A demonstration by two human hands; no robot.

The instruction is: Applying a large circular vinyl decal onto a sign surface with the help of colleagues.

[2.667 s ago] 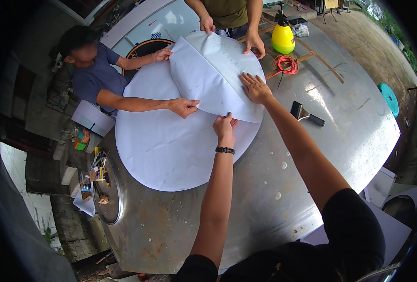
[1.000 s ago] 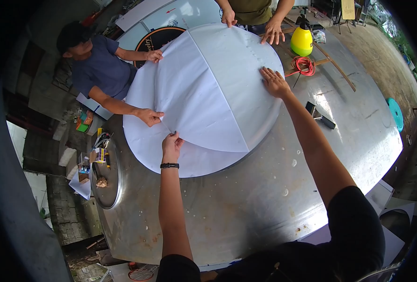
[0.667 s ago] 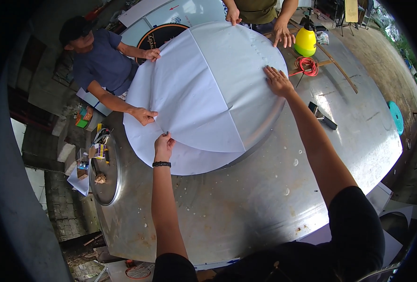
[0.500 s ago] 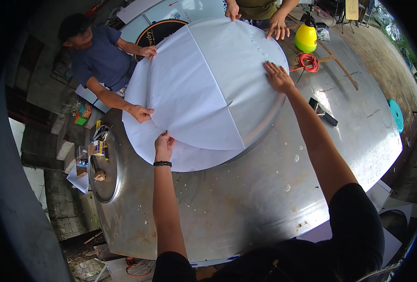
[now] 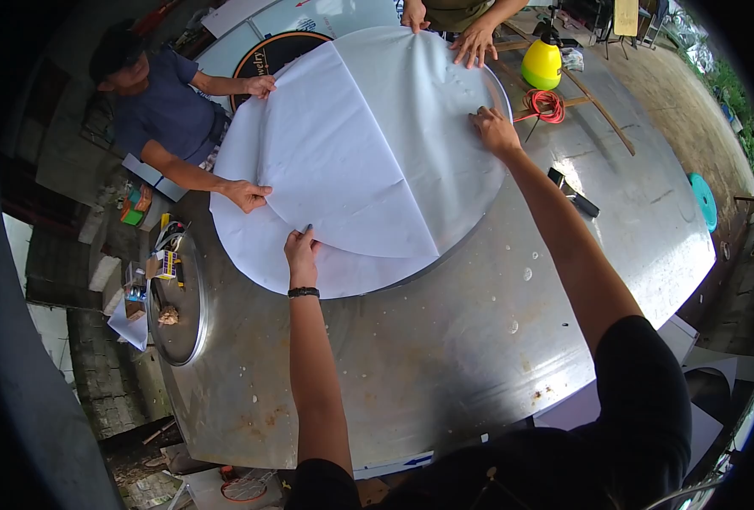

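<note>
A large round white plastic film (image 5: pixel 334 153) lies over a round panel on the metal table; its left part is backed by white paper, and a straight line divides it from the greyer part. At the near left edge, my left hand (image 5: pixel 302 246) pinches the sheet between thumb and fingers. My right hand (image 5: pixel 497 133) is at the right edge, fingers curled in and gripping the film, which ripples beside it. Across from me, a co-worker's hands (image 5: pixel 476 41) are on the far edge. Another co-worker's hands (image 5: pixel 248 195) hold the sheet's left side.
A yellow spray bottle (image 5: pixel 542 65) and a coiled red cord (image 5: pixel 544 106) are at the far right, near wooden strips. A black-handled tool (image 5: pixel 582 204) lies right of the film. To the left, a round tray (image 5: pixel 192 336) carries small boxes and tools on the metal table (image 5: pixel 445 357).
My right hand, flat on the film before, has curled its fingers at the edge. Ripples have appeared in the film there. My left hand keeps its pinch. The view has shifted slightly.
</note>
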